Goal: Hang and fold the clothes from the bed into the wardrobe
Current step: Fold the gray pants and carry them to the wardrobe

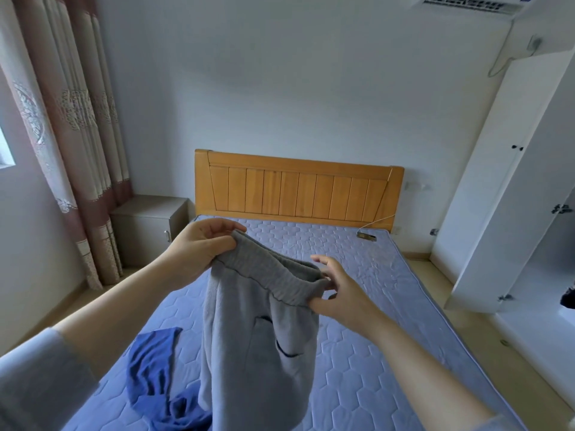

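Grey sweatpants [258,343] hang in the air above the bed [373,353], held up by their elastic waistband. My left hand [199,244] grips the waistband's left end with curled fingers. My right hand [339,290] pinches the waistband's right end between thumb and fingers, the other fingers spread. The trouser legs drop down out of the frame. A blue garment [155,368] lies crumpled on the mattress at the lower left, partly hidden behind the sweatpants. The white wardrobe [553,259] stands at the right with its door [497,188] swung open.
A wooden headboard [298,188] closes the far end of the bed. A small object with a cable [367,236] lies near the mattress's far right corner. A grey bedside cabinet [149,225] and curtains [68,135] stand at the left. Something dark [567,300] sits inside the wardrobe.
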`<act>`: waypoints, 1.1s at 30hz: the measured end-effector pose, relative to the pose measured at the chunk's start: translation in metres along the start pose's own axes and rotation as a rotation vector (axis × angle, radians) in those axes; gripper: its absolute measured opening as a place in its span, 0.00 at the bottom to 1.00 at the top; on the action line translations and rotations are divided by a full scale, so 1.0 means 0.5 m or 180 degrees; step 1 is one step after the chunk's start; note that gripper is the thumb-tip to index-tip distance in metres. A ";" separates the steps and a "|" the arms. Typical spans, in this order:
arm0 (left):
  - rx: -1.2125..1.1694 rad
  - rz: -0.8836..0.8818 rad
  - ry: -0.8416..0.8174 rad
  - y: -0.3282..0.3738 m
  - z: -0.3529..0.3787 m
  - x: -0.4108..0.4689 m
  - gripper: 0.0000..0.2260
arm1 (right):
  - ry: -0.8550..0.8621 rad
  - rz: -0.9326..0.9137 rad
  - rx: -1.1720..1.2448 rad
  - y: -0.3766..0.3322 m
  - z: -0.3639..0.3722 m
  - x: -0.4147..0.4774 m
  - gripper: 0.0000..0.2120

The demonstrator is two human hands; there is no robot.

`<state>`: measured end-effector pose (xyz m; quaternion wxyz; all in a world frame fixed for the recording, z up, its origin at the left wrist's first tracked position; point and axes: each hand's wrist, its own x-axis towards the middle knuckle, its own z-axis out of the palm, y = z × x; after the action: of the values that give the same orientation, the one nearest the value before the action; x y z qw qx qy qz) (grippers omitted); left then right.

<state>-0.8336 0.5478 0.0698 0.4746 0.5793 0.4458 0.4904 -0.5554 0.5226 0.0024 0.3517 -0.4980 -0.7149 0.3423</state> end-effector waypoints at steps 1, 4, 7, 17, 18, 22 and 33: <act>0.0001 0.0018 -0.0023 0.003 -0.002 0.002 0.13 | -0.0056 0.0049 0.0009 0.000 0.004 0.001 0.31; 0.0099 0.0046 -0.0077 0.003 -0.013 0.009 0.15 | 0.0037 0.0009 0.0271 0.001 0.010 0.011 0.17; 0.0240 -0.0022 -0.0032 -0.002 -0.030 0.014 0.16 | 0.0172 -0.0114 0.0253 -0.008 0.008 0.016 0.16; 0.2361 -0.0047 -0.0494 -0.060 -0.088 0.000 0.17 | -0.0020 -0.0308 0.0147 -0.070 0.021 0.050 0.09; 0.2321 -0.0159 -0.0635 -0.064 -0.092 -0.005 0.17 | -0.0035 -0.0338 0.0174 -0.080 0.021 0.052 0.09; 0.1688 -0.0730 -0.1361 -0.048 -0.084 -0.027 0.33 | -0.0047 -0.0373 0.0196 -0.113 0.017 0.063 0.07; 0.3024 0.0348 -0.1255 0.015 0.053 0.000 0.40 | -0.0126 -0.0399 -0.0029 -0.158 0.003 0.062 0.06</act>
<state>-0.8068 0.5437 0.0756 0.2079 0.8347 0.4904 0.1396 -0.6019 0.5305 0.0731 0.3560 -0.4469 -0.7531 0.3261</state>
